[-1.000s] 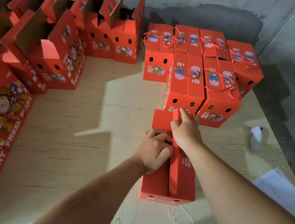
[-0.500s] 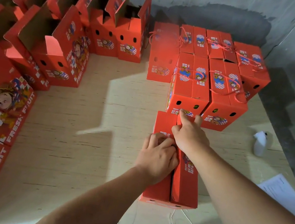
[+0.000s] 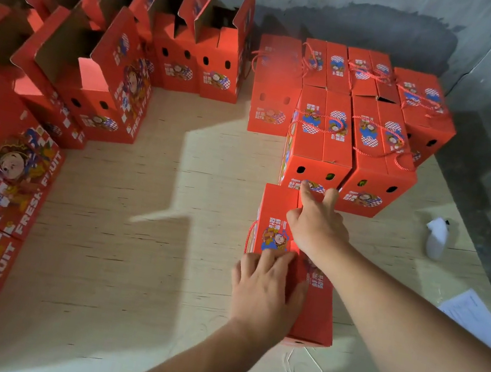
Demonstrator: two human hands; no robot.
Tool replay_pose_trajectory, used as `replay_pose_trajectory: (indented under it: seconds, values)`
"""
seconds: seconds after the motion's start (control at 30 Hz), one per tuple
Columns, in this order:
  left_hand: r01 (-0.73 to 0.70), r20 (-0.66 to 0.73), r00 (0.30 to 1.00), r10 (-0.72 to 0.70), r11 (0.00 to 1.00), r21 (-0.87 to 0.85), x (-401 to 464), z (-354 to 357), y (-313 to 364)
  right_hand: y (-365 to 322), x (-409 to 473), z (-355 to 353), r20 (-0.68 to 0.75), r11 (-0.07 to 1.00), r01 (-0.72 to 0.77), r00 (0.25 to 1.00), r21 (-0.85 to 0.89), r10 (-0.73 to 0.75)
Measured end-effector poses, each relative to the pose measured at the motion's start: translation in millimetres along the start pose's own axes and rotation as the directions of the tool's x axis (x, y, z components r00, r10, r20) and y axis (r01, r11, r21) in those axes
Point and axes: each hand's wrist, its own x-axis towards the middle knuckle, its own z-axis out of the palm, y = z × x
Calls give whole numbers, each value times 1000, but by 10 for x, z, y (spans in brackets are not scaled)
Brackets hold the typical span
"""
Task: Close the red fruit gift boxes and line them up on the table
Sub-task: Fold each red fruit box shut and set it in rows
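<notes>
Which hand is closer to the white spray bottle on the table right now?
Right. The right hand rests on the far end of the box top, still well left of the white spray bottle. The left hand sits nearer the camera and further left.

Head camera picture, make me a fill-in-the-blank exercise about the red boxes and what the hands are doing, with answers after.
1. Both hands press on the top of one red ____ box.
2. The left hand lies nearer the camera than the ____ hand.
3. The open boxes stand along the ____ side of the table.
4. Beside the closed boxes, on the table's right, lies a ____ spray bottle.

Answers: gift; right; left; white
</notes>
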Motion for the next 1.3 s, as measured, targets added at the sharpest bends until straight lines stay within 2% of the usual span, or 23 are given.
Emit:
replay_pose_trajectory:
  seconds: [0.1, 0.17, 0.27, 0.33, 0.43, 0.5, 0.53, 0.6, 0.67, 0.73, 0.87, 0.97, 1.03, 1.13, 1.2, 1.3]
  values:
    - [53, 94, 994, -50, 998, -33, -34, 18, 114, -5, -21, 26, -28, 1000, -1, 1000, -22, 1]
    - [51, 95, 994, -49, 998, -23, -62, 36, 172, 3, -105, 107, -70, 998, -1, 998, -57, -3]
    - [-64, 57, 996, 61, 997, 44, -101, 73, 131, 56, -169, 195, -79, 999, 18, 997, -46, -21]
    - [-150, 81, 987, 142, 983, 103, -97, 75, 60, 100, -130, 170, -21, 999, 39, 999, -10, -39]
    - [-178, 125, 979, 161, 974, 137, -87, 59, 35, 241, -189, 106, 74, 980, 132, 987, 146, -144]
    - [-144, 119, 985, 125, 975, 167, -114, 48, 45, 422, -418, 152, 65, 949, 161, 981, 271, -184]
    - [-120, 107, 989, 102, 976, 184, -136, 38, 55, 533, -556, 201, 56, 930, 118, 988, 349, -146]
    - [-65, 61, 997, 54, 979, 194, -176, 32, 74, 703, -783, 262, 113, 830, -60, 994, 554, -3]
    - [-9, 22, 1000, 6, 988, 154, -189, 31, 81, 761, -872, 254, 192, 741, -150, 981, 655, 29]
    - [18, 16, 1000, -20, 989, 145, -165, 39, 86, 755, -862, 217, 208, 786, -130, 978, 605, 2]
    - [2, 137, 990, -31, 978, 207, -133, 57, 64, 697, -882, 206, 133, 928, -61, 991, 367, 13]
    - [-37, 152, 988, 15, 990, 138, -120, 36, 8, 661, -896, 210, 131, 969, -90, 990, 230, 60]
    - [-72, 130, 989, 66, 997, 38, -149, 0, -49, 618, -876, 186, 167, 953, -130, 982, 273, 86]
    - [-74, 78, 993, 87, 985, -156, -233, -49, -142, 632, -905, 110, 232, 847, -188, 970, 497, 79]
    - [-128, 78, 987, 139, 983, -130, -284, -77, -212, 640, -1019, 84, 192, 860, -96, 981, 501, -2]
    - [-252, 101, 962, 253, 967, -25, -297, -100, -315, 574, -1155, 123, 135, 920, -10, 990, 392, -47]
